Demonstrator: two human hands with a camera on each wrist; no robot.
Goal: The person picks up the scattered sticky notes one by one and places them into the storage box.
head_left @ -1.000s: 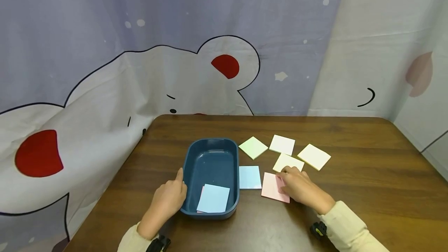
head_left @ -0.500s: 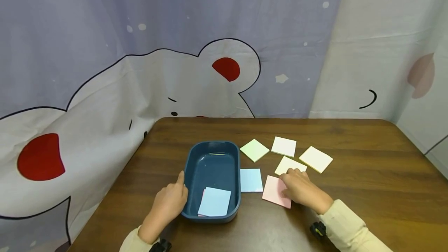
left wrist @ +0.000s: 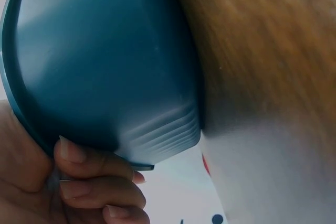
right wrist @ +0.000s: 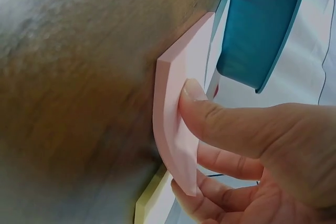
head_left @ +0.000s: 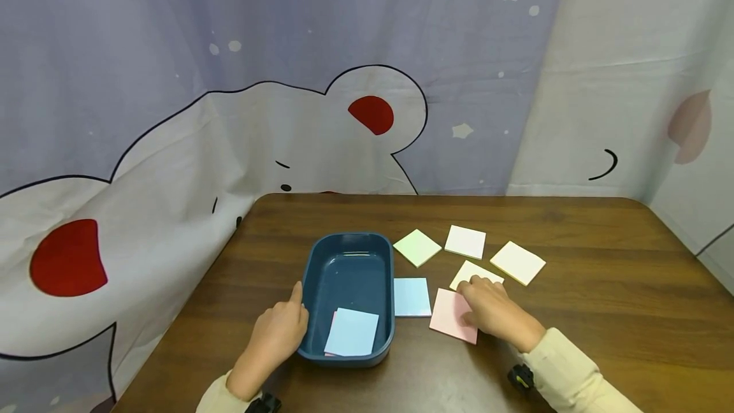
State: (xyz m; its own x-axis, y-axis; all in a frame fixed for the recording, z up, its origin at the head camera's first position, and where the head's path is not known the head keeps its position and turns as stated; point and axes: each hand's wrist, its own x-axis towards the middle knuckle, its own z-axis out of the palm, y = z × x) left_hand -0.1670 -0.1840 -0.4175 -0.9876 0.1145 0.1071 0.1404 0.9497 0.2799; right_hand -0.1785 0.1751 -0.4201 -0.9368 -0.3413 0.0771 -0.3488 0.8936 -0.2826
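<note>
In the head view a blue plastic basin [head_left: 348, 279] stands on the table, a light blue sticky note pad [head_left: 352, 332] lying inside over something pink. My left hand [head_left: 278, 330] holds the basin's left rim; the left wrist view has its fingers [left wrist: 97, 192] curled against the outer wall, the thumb hidden. My right hand [head_left: 494, 311] pinches the right side of a pink sticky note pad [head_left: 450, 314]. In the right wrist view the thumb presses on the pad's face, fingers reach behind, and its near end bends up off the table.
Right of the basin lie another light blue pad [head_left: 411, 297], a green pad [head_left: 417, 247], a white pad [head_left: 466, 241] and a pale yellow pad [head_left: 518, 262]. A yellow pad [head_left: 473, 271] sits partly behind my right hand. A printed curtain [head_left: 459, 81] hangs behind the wooden table [head_left: 602, 285].
The whole head view has shifted down slightly. My right fingers have drawn in on the pink pad, and the yellow pad beside them has slid a little. The left hand stays at the basin.
</note>
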